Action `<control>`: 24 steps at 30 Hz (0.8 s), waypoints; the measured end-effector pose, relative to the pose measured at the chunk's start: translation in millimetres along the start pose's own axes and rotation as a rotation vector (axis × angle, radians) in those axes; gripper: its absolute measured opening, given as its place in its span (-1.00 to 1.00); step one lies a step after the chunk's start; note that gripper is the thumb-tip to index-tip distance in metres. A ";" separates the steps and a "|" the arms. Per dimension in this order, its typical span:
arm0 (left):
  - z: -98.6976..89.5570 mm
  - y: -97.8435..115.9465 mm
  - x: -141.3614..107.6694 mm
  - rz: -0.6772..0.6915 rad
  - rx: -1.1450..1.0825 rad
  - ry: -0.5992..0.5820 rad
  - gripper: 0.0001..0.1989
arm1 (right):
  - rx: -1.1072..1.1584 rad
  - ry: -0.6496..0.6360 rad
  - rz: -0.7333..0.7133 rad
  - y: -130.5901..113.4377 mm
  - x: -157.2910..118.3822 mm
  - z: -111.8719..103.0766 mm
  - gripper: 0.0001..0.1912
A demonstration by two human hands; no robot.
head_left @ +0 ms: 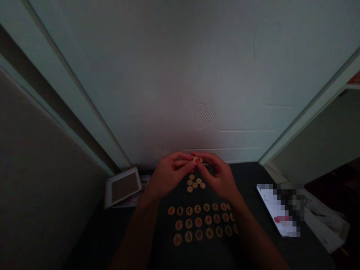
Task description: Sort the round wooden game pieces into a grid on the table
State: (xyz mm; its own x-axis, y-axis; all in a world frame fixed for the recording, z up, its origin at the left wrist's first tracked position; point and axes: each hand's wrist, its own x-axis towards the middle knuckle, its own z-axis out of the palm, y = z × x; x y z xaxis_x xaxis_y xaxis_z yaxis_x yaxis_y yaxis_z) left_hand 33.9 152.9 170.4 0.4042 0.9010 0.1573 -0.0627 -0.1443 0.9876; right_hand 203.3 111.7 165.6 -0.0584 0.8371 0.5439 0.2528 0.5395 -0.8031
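Note:
Both hands meet above the dark table, near the wall. My left hand (170,173) and my right hand (218,173) pinch one round wooden piece (198,160) with a red character between their fingertips. Below them lies a loose group of several blank-looking round pieces (195,185). Closer to me, several round pieces with red or black characters (197,209) are laid out in three rows. My right forearm covers the right ends of these rows.
At the left edge of the dark table (168,258) a white-framed tray or box (137,175) leans on another flat item. A phone-like device (271,208), partly pixelated, and white papers or packets (323,221) lie right. A pale wall with embossed hearts (203,116) rises behind.

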 end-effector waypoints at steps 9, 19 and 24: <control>5.3 9.9 -8.8 0.082 0.145 0.016 -0.78 | 0.153 0.065 0.051 1.2 -1.4 -0.6 -0.82; 15.4 13.0 -13.9 0.369 0.360 0.097 -0.75 | 0.067 0.255 -0.011 -6.9 -6.0 8.6 -0.86; 20.1 18.4 -22.1 0.452 0.498 0.118 -0.79 | -0.068 0.283 -0.010 -15.1 -12.5 9.4 -0.83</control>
State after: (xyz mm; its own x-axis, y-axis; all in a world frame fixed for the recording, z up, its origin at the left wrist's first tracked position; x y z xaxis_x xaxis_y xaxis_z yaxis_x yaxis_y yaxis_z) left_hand 42.1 122.1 185.1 0.3328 0.7422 0.5816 0.2369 -0.6628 0.7103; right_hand 191.1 93.9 168.6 0.2085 0.7678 0.6058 0.3185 0.5323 -0.7844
